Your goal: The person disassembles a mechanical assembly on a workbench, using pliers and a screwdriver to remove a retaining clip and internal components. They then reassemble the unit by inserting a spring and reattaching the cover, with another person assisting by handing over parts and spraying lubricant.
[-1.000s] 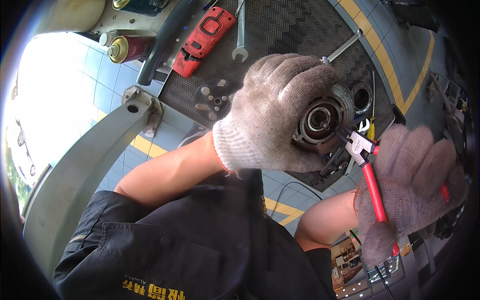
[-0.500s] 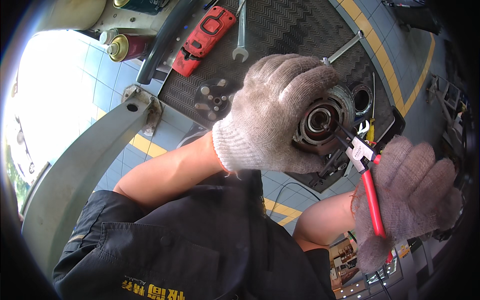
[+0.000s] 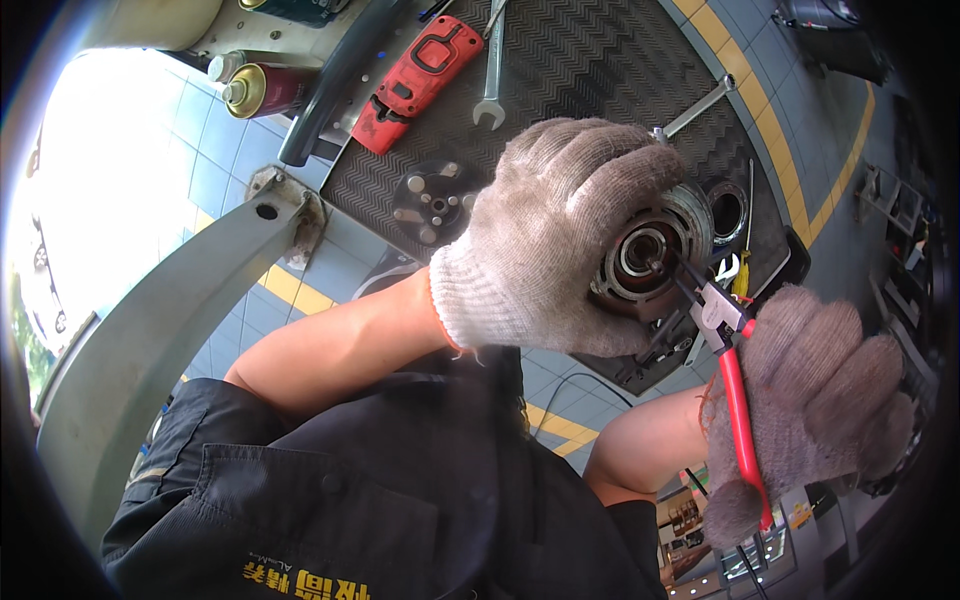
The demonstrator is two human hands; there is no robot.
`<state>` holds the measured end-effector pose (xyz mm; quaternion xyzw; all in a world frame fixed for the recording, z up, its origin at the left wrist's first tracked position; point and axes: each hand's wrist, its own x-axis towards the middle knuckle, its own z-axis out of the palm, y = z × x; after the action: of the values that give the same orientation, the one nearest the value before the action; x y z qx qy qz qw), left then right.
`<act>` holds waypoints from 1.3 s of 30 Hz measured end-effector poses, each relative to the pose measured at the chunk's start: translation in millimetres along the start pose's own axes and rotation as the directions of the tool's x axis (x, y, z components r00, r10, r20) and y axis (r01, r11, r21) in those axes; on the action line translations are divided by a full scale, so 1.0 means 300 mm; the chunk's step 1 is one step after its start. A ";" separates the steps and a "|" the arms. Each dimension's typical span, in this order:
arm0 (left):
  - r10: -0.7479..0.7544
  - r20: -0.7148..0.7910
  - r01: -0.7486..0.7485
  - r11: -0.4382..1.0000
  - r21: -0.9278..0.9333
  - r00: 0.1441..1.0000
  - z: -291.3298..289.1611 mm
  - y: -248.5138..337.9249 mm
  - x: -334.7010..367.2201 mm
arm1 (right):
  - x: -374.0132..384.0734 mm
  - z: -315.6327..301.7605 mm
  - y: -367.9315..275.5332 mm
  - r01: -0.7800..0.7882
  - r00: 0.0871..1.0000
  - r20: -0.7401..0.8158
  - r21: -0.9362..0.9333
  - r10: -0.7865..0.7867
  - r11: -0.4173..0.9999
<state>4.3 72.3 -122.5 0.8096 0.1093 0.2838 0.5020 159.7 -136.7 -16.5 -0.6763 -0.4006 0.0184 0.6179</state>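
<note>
My left hand [image 3: 565, 235], in a knitted grey-white glove, is wrapped round a round metal pulley-like part [image 3: 645, 252] with concentric rings and a recessed centre. The gloved right hand [image 3: 815, 395] grips circlip pliers [image 3: 737, 395] with red handles, a silvery joint and thin dark jaws. Those jaws reach into the ringed face of the part, close to its centre; whether the tips touch a ring is too small to tell. Beyond the part lies a loose metal ring [image 3: 727, 203]. Left of my left hand is a dark round plate with several studs [image 3: 436, 203].
The ribbed black mat [image 3: 590, 65] carries a red-and-black tool [image 3: 420, 85], an open-ended spanner [image 3: 491, 85], another spanner [image 3: 700, 107] and a yellow-handled screwdriver [image 3: 740, 283]. Spray cans [image 3: 262, 92] stand at upper left. A thick grey metal arm [image 3: 165, 310] curves along the left side.
The bench has shifted slightly right and down in the picture. Both hands keep their holds, and the pliers' jaws stay at the part's centre.
</note>
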 end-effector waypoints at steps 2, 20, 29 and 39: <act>-0.003 -0.009 0.003 1.000 0.002 1.000 0.001 0.006 0.001 | -0.001 0.000 0.002 -0.003 1.000 0.004 0.013 0.003 1.000; -0.004 0.022 0.004 1.000 0.019 1.000 -0.002 0.009 -0.002 | 0.069 0.043 0.030 -0.049 0.992 0.127 0.199 0.024 0.979; 0.004 0.034 -0.005 1.000 0.026 0.999 -0.005 0.004 -0.004 | 0.052 0.032 -0.002 -0.087 0.995 0.076 0.236 0.071 0.968; -0.021 0.002 0.021 0.999 -0.028 1.000 0.007 0.001 0.000 | 0.026 0.061 -0.036 -0.178 0.984 0.060 0.311 0.168 0.933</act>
<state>5.5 70.5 -123.0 0.8017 0.1132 0.2792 0.5163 149.8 -118.2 -8.0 -0.6011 -0.3411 0.1474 0.7075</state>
